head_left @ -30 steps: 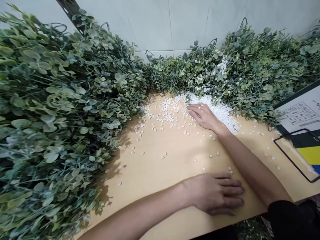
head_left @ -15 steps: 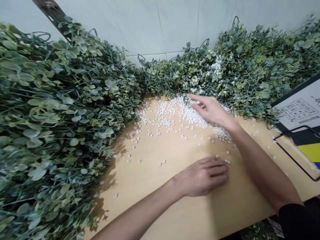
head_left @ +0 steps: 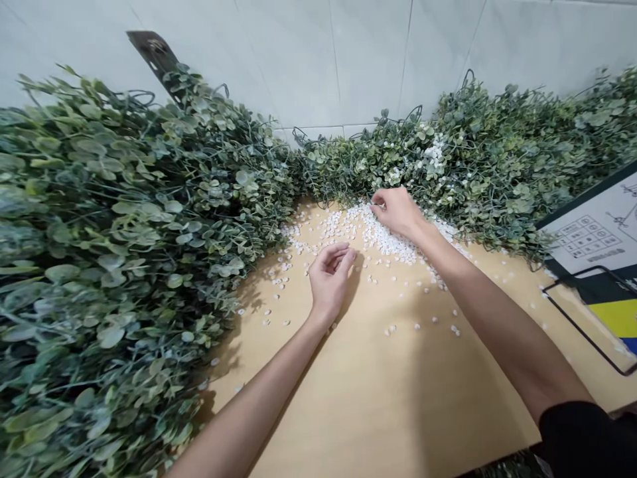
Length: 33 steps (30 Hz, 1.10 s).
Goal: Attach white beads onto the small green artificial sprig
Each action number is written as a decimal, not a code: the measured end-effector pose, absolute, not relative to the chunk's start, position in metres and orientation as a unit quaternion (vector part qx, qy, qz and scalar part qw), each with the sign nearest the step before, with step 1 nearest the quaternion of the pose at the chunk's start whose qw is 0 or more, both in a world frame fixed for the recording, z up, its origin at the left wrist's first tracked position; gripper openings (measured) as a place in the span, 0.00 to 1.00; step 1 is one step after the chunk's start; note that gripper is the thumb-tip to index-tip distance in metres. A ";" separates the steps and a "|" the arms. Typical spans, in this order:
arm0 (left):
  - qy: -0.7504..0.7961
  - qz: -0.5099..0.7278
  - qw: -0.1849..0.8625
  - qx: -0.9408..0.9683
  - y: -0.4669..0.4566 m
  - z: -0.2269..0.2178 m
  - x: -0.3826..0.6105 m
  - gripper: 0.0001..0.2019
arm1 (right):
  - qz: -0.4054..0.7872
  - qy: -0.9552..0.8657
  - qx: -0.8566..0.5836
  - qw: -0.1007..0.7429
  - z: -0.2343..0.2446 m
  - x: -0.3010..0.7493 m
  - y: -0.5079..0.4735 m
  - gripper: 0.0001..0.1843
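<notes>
A heap of small white beads [head_left: 385, 239] lies on a tan wooden table [head_left: 378, 398] at the foot of the greenery. My right hand [head_left: 397, 209] rests at the far edge of the heap, fingers curled and pinched together over the beads; what they hold is too small to name. My left hand [head_left: 329, 275] lies palm up on the table just left of the heap, fingers loosely curled and apart, with nothing in the palm. Scattered beads lie around both hands.
Thick artificial leafy branches [head_left: 114, 252] bank up on the left and along the back [head_left: 497, 159] against a white tiled wall. A printed sheet in a black stand [head_left: 592, 232] and a black wire frame [head_left: 587, 318] sit at the right edge.
My left hand has moved from the near table edge forward to the heap and turned palm up. My right hand has closed from a flat reach into a pinch at the heap's far edge.
</notes>
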<state>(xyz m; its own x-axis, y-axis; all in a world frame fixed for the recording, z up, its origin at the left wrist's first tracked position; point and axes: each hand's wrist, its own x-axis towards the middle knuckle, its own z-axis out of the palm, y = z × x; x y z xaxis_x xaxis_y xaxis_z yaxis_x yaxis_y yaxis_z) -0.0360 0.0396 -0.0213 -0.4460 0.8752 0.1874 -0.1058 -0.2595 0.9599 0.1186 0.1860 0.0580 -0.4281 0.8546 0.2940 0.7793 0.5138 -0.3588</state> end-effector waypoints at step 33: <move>0.406 0.724 0.443 0.338 0.048 -0.007 -0.041 0.21 | 0.231 -0.770 -0.372 0.464 0.111 0.144 0.136 0.06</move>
